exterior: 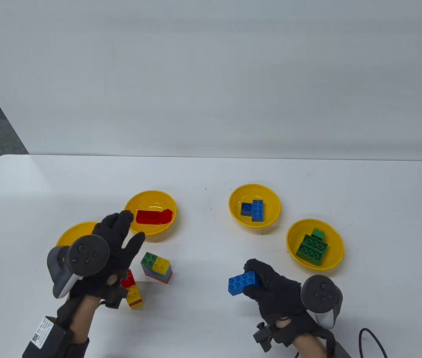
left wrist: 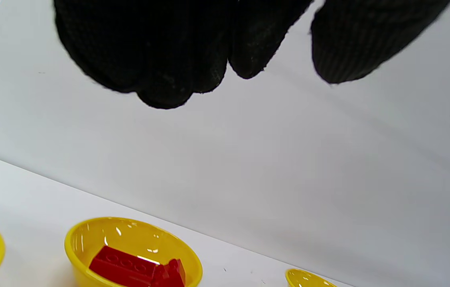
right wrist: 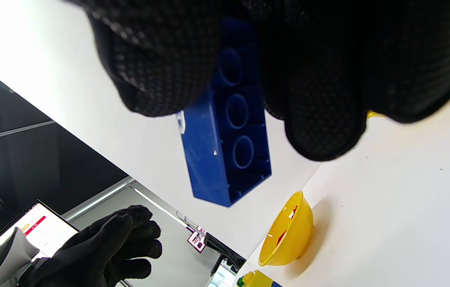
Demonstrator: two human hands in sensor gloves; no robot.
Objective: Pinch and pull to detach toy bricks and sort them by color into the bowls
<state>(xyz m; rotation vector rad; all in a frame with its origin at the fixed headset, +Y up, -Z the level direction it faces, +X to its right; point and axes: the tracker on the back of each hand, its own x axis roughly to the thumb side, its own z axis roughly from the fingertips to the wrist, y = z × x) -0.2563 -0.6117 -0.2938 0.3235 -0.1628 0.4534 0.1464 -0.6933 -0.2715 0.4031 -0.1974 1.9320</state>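
My right hand (exterior: 261, 278) grips a long blue brick (exterior: 243, 282) above the table's front; the right wrist view shows its hollow underside (right wrist: 229, 131) between my fingers. My left hand (exterior: 121, 238) hovers open and empty just in front of the bowl holding red bricks (exterior: 150, 212). On the table lie a stack topped green and yellow (exterior: 156, 267) and a red-and-yellow piece (exterior: 132, 289) partly under my left wrist. The blue bricks' bowl (exterior: 254, 204) and the green bricks' bowl (exterior: 314, 244) stand to the right.
A fourth yellow bowl (exterior: 73, 233) sits mostly hidden behind my left hand's tracker. A white wall stands behind the table. A cable (exterior: 373, 339) lies at the front right corner.
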